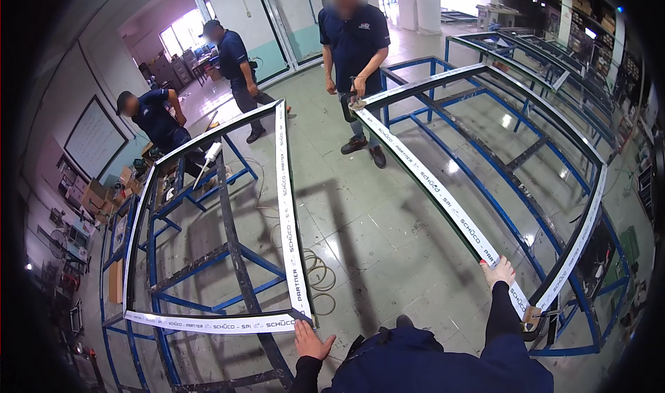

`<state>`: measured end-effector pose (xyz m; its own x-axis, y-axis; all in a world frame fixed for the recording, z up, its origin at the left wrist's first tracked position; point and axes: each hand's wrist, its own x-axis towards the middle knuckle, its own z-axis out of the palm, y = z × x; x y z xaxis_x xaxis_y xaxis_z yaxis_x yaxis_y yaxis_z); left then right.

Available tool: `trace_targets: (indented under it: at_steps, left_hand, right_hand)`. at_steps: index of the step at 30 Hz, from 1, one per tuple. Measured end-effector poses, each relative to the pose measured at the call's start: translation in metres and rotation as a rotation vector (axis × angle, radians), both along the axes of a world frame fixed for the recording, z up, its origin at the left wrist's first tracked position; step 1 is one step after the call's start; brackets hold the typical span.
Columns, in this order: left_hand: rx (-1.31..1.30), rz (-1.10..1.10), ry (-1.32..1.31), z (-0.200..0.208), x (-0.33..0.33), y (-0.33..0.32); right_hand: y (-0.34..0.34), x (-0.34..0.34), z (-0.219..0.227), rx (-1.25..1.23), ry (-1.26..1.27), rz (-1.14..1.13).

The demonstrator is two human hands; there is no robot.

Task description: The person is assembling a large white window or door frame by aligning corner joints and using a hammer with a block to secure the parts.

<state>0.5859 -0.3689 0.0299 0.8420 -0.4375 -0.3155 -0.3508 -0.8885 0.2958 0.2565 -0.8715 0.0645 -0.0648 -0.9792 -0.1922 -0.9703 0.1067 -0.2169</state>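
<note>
Two large window frames with white protective tape rest on blue metal stands, one on each side of me. My left hand lies with its fingers stretched out on the near right corner of the left window frame. On the other side, my right hand is closed around the left bar of the right window frame, close to its near corner. A clamp with a wooden block is fixed at that corner. At the frame's far left corner is another clamp, with a co-worker's hand beside it.
Blue stands carry the left frame, and a white cartridge gun lies near its far side. A coiled hose lies on the tiled floor between the frames. One co-worker stands ahead; two more are at far left.
</note>
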Motion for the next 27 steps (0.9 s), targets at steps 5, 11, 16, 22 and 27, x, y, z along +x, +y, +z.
trace_targets:
  at_steps: [5, 11, 16, 22, 27]
  left_hand:
    - [-0.125, -0.051, -0.04, -0.023, 0.009, 0.011]
    - [-0.09, -0.123, -0.01, -0.022, 0.014, 0.01]
    - [-0.108, -0.16, 0.061, -0.003, 0.017, 0.004]
    - [0.027, -0.184, 0.077, 0.015, 0.015, -0.003]
    - [-0.003, -0.221, 0.035, 0.004, 0.01, 0.002]
  right_hand:
    - [-0.002, -0.002, -0.005, -0.003, 0.002, 0.016]
    - [-0.004, -0.003, -0.008, 0.0, 0.016, 0.012]
    - [-0.004, -0.005, -0.011, -0.022, 0.003, 0.014]
    - [-0.004, -0.004, -0.01, 0.001, 0.034, 0.017]
    - [-0.006, -0.006, -0.016, -0.012, 0.042, 0.02]
